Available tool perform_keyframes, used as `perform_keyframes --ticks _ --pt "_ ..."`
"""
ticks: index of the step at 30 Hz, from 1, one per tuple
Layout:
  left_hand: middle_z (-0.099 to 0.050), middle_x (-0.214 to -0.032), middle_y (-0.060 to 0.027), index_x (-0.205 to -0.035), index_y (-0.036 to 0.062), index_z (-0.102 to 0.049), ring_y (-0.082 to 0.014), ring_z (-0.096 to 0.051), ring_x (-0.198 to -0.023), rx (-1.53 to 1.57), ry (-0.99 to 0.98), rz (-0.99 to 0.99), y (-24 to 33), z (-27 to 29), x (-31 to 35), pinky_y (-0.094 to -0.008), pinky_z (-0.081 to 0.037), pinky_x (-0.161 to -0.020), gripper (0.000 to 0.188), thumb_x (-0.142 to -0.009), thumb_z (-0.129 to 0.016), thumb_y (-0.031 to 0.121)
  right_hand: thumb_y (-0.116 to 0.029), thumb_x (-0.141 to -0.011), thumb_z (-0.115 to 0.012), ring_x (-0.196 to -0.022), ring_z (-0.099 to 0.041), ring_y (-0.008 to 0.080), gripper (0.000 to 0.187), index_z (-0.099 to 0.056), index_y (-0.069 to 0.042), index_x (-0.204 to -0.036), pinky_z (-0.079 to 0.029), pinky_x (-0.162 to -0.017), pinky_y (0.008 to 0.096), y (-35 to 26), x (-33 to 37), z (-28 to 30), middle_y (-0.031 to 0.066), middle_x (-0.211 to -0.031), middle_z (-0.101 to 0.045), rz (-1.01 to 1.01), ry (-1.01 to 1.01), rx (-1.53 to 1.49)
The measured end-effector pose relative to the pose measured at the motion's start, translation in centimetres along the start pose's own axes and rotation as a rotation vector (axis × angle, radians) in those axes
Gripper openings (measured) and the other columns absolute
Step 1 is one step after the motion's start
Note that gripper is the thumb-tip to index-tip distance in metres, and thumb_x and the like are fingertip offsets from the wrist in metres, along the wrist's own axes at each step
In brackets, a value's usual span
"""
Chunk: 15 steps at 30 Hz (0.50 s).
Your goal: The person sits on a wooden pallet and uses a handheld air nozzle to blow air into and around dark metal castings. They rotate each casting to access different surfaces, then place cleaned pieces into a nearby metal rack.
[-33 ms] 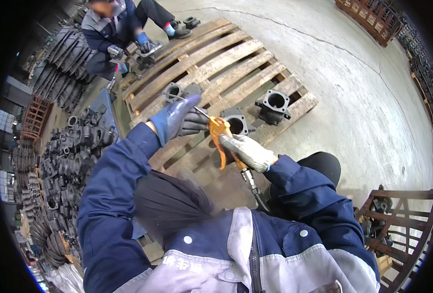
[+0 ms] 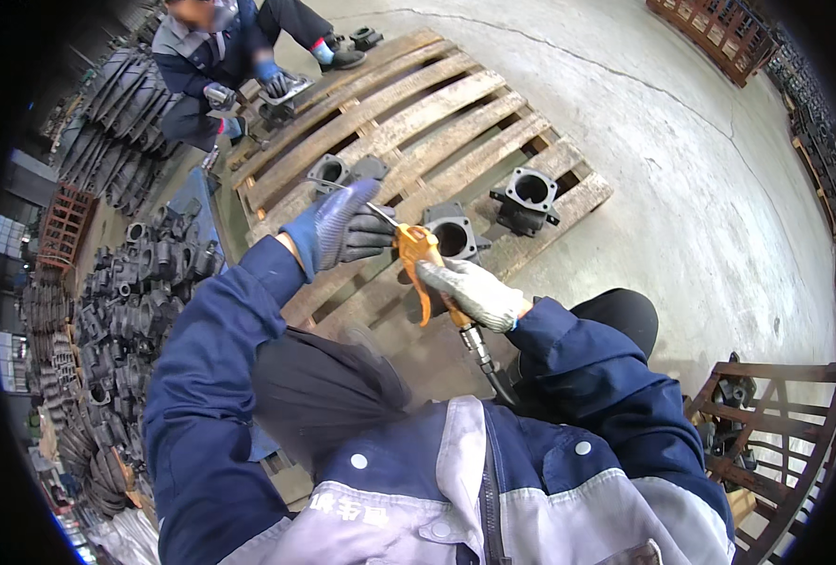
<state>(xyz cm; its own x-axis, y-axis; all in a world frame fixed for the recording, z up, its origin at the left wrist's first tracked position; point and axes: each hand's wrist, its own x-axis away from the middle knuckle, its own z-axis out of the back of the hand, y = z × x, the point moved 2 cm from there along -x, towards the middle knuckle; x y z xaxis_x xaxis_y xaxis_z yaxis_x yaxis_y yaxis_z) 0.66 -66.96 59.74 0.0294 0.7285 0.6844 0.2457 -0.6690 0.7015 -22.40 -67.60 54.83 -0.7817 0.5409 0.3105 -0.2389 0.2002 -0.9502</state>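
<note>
My right hand [image 2: 479, 294], in a whitish knit glove, grips an orange air blow gun [image 2: 418, 247] by its handle. A metal coupling and a dark hose run from the handle's lower end towards my lap. My left hand [image 2: 338, 226], in a blue-and-black coated glove, is closed round the gun's thin metal nozzle tube; the tube's bent tip sticks out past the thumb. Just beyond the gun, a dark flanged casting [image 2: 451, 231] with a round bore stands on the wooden pallet [image 2: 437, 122]. Another such casting [image 2: 531, 200] is to its right, and a third [image 2: 329, 171] stands behind my left hand.
Across the pallet at the upper left, a seated co-worker [image 2: 206, 56] handles a casting with gloved hands. Piles of dark castings [image 2: 140, 320] lie on my left. A brown metal rack [image 2: 776, 433] stands at the lower right. Concrete floor [image 2: 681, 188] stretches beyond the pallet.
</note>
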Motion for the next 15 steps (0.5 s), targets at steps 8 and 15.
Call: perform_keyframes --ticks 8,15 --pt "-0.073 -0.098 -0.0136 -0.111 0.0019 -0.066 -0.0254 -0.072 -0.087 0.129 0.182 0.055 -1.6 3.9 -1.0 -0.035 -0.06 -0.08 0.044 -0.094 -0.059 0.042 -0.058 -0.098 -0.049 -0.095 -0.055 0.0137 0.064 -0.061 -0.001 -0.125 -0.046 -0.084 0.029 2.2 -0.4 -1.4 0.0077 -0.108 -0.065 -0.061 -0.052 -0.235" --pt "-0.068 -0.084 -0.0073 -0.101 0.0082 -0.063 -0.0279 -0.073 -0.077 0.017 0.332 -0.059 -1.1 5.7 -1.2 -0.0385 -0.061 -0.062 0.028 -0.094 -0.061 0.035 -0.046 -0.103 -0.046 -0.096 -0.067 0.0232 0.049 -0.066 -0.001 -0.112 -0.052 -0.083 0.0353 4.3 -1.1 -0.3 0.0132 -0.109 -0.07 -0.158 0.105 -0.303"
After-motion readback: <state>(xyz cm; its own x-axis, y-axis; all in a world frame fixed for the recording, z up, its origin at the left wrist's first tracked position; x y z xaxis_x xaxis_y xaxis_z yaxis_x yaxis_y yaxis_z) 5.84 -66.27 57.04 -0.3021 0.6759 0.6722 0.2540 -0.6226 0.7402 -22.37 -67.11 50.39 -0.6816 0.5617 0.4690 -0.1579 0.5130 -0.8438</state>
